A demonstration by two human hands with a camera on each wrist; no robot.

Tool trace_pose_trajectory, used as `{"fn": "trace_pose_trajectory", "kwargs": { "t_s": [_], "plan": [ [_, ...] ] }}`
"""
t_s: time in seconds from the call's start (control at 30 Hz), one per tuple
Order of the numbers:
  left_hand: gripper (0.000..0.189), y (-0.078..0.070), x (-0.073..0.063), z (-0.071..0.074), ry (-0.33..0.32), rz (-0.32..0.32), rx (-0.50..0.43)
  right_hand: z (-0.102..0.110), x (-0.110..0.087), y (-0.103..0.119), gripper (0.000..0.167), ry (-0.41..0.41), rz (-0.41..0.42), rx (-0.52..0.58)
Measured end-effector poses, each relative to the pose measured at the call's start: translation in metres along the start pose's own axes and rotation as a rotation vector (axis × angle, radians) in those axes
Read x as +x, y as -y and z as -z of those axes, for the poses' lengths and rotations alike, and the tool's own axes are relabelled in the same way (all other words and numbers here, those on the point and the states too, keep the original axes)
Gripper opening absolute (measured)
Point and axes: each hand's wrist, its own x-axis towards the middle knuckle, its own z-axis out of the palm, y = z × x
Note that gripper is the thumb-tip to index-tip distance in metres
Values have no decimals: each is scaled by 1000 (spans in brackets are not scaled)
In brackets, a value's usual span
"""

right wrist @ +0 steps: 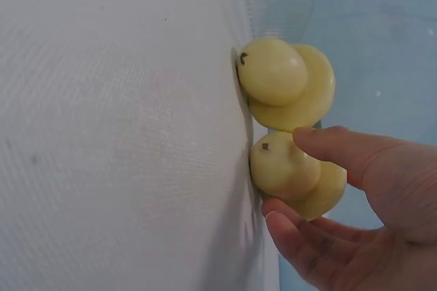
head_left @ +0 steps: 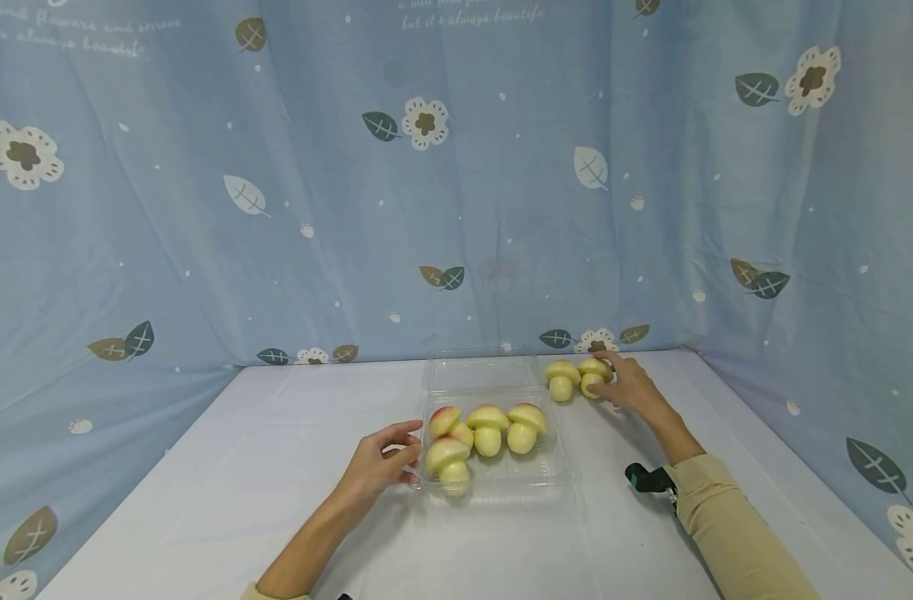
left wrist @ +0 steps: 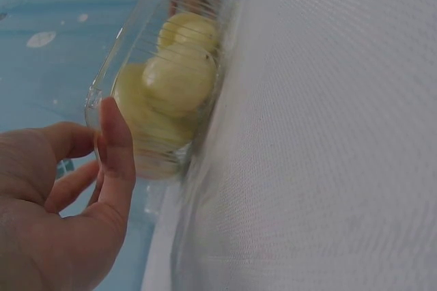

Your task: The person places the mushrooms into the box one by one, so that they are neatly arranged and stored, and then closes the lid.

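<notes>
A clear plastic clamshell box (head_left: 501,477) stands on the table with its lid (head_left: 482,375) folded back behind it. Several yellow toy mushrooms (head_left: 489,429) with reddish tints lie inside, bunched toward its left and back. At the box's left wall, my left hand (head_left: 387,457) pinches the rim between thumb and fingers. Right of the lid sit two more mushrooms, side by side. Around the right-hand mushroom (right wrist: 283,168) my right hand (head_left: 627,385) curls, thumb on one side and fingers on the other; that mushroom rests on the table. Its neighbour (right wrist: 273,72) stands close beside it.
A white cloth-covered table (head_left: 291,467) extends around the box. Blue patterned curtains (head_left: 336,183) rise at the back and both sides. A dark strapped device (head_left: 647,477) is on the right wrist, below the sleeve (head_left: 726,517).
</notes>
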Motion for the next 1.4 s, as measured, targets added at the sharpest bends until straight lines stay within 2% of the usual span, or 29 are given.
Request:
{"fn": "trace_pose_trajectory", "kwargs": {
  "t_s": [0.33,0.73,1.0,1.4],
  "plan": [
    [45,1,1,0,-3,-5,-2,-2,2,-1,73,10,-12,0],
    [45,1,1,1,5,-5,-7,-3,2,-2,71,-26,-57,-6],
    [44,1,1,0,-2,-1,-8,-3,1,-1,70,10,-58,65],
    [44,2,2,0,-5,-4,-9,-3,2,-3,67,22,-50,76]
  ]
}}
